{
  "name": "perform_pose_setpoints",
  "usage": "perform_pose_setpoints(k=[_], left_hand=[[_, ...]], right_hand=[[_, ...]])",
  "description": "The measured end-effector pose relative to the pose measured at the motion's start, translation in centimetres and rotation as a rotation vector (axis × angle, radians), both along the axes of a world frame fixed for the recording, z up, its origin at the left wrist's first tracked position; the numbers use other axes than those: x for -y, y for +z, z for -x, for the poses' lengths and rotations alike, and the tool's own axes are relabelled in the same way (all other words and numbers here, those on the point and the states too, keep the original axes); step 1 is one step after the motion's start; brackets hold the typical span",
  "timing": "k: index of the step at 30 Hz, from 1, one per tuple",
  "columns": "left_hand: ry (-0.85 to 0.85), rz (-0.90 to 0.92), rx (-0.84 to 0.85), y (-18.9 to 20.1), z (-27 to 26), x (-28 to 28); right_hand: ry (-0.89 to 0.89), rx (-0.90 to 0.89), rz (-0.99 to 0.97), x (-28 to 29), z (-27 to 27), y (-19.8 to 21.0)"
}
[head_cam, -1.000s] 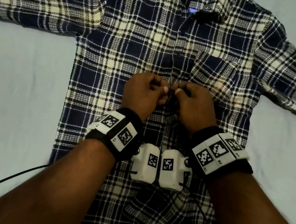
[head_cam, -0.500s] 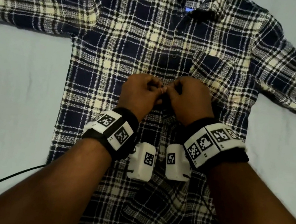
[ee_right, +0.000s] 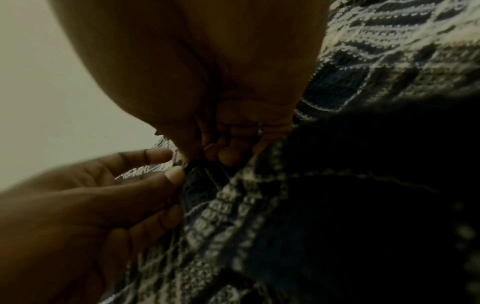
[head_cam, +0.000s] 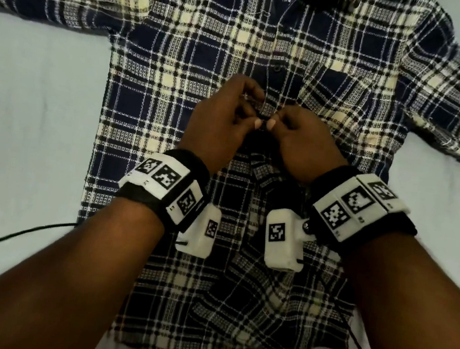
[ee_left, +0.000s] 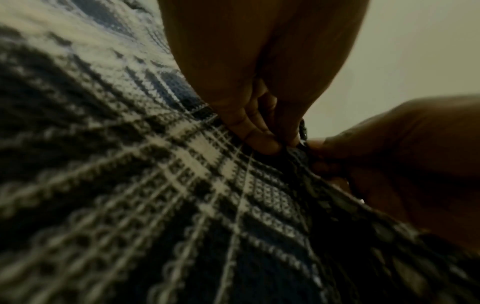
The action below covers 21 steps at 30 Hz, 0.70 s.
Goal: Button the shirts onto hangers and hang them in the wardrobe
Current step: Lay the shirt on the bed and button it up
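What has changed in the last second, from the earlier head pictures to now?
Little. The left hand and right hand still pinch the front edges of the plaid shirt at its middle, thumbs tip to tip. The left hand's fingers have lifted and spread a little, and the wrists have parted slightly. The shirt lies flat on the pale sheet as before, the button above still closed.

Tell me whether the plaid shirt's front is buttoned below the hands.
Unbuttoned there: below the left hand and right hand, the plaid shirt placket edges gape apart.
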<state>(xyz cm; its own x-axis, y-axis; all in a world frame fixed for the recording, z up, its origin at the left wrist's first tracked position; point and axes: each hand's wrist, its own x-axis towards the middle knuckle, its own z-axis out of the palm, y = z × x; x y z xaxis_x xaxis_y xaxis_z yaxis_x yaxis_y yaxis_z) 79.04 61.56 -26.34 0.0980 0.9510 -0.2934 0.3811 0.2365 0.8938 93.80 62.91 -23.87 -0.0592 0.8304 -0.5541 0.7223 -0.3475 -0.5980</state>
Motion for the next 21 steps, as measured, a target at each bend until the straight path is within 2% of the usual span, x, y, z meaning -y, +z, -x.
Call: perform_pose_setpoints(k=[2,4,8,10,13,21], left_hand=[[-0.045,-0.041,-0.134,0.0,-0.3,0.0],[-0.022,-0.036,-0.243,-0.1,-0.5,0.2],[0.098,-0.069,-0.298,-0.2,0.4,1.7],[0.077,-0.075,-0.327,0.1,0.8,3.5],[-0.016,-0.087,-0.338,0.3,0.7,6.2],[-0.244,-0.156,-0.449,-0.2,-1.2,7.7]], right_hand=[[-0.015,0.019,-0.007,0.2,-0.2,-0.3],[-0.013,0.111,-0.056,0.6,-0.3,-0.4],[-0.084,0.153,-0.160,3.0,-0.5,0.7],[0.022,0.228,-0.203,5.1,-0.3,1.1],[0.255,0.441,-0.181,7.3,-0.3,0.2],[0.062,0.306,-0.202,7.5,-1.6,-0.1]])
